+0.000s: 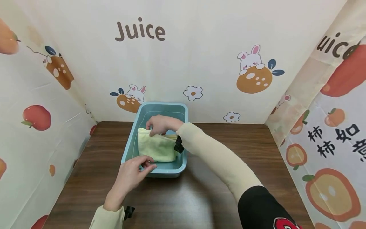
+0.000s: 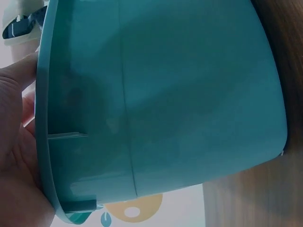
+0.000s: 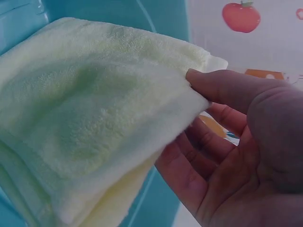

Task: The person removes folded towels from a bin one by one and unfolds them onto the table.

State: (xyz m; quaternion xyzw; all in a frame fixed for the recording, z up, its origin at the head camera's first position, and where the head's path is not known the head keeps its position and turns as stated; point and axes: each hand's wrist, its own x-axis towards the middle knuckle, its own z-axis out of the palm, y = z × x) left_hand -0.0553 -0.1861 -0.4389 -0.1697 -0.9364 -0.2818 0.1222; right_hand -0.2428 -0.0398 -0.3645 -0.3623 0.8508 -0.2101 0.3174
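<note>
A folded pale yellow-green towel lies in a blue-green plastic basin. My right hand reaches over the basin's right side and pinches the towel's far edge. In the right wrist view, the thumb presses on top of the towel, with the fingers beneath its edge. My left hand hovers at the basin's front-left rim, its fingers loosely bent near the towel's close edge. In the left wrist view, the basin's outer wall hides the fingertips of the left hand.
The basin stands on a dark wood-grain table, close to the back wall covering. Printed side coverings border the table at left and right. A black clip-like piece sits at the right wrist.
</note>
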